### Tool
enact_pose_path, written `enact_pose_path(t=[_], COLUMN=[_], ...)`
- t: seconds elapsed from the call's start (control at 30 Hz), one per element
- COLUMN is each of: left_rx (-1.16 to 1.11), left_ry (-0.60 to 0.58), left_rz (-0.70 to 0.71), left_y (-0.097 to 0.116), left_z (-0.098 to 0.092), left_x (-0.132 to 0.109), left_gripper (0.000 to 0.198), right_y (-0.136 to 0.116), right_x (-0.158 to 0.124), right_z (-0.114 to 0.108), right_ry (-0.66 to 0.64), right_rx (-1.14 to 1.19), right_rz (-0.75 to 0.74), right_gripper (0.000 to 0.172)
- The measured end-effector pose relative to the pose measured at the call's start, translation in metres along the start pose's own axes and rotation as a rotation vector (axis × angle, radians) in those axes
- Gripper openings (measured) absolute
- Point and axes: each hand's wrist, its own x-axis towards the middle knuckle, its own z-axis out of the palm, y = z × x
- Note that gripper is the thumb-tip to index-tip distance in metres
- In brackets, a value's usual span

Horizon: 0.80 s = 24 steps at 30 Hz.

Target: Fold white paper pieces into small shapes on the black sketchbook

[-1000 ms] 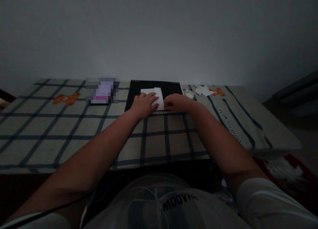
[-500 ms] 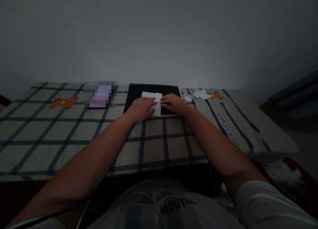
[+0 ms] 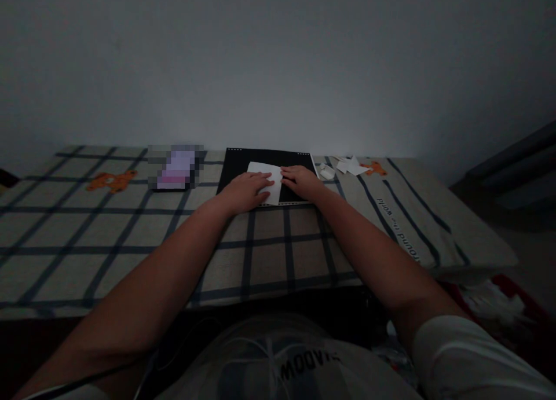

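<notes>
A sheet of white paper point(image 3: 274, 186) lies on a black spiral-bound pad point(image 3: 243, 156). My left hand point(image 3: 245, 190) rests flat over the paper's left part, its fingers spread toward the right and pressing it down. At the paper's right edge, my right hand point(image 3: 302, 180) has its fingertips and thumb gathered on that edge, its fingers bent. The left hand covers the lower left of the sheet. How the paper is layered under my fingers cannot be made out.
A phone point(image 3: 176, 168), blurred out in part, stands left of the pad. Right of it lie a small white piece point(image 3: 326, 171) and several folded paper pieces point(image 3: 351, 165). A checked cloth point(image 3: 130, 261) covers the table, which meets a wall point(image 3: 278, 70) at the back.
The narrow upright strip at the paper's right side now blends into the sheet, and its top edge slopes. Both hands stay in nearly the same place.
</notes>
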Motion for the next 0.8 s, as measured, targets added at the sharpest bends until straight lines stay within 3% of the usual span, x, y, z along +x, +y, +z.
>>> enact_pose_path(t=[0.4,0.8], left_rx=[-0.037,-0.015], left_ry=[-0.009,-0.010], left_rz=[0.011,-0.004], left_y=[0.000,0.000], left_z=[-0.001,0.001], left_x=[0.000,0.001], left_gripper=[0.051,0.051], right_y=[-0.003,-0.014], right_x=[0.000,-0.003], right_z=[0.000,-0.010], right_ry=[0.043,0.016], right_rx=[0.026,-0.080], right_rz=[0.049,-0.001], right_gripper=[0.038,0.037])
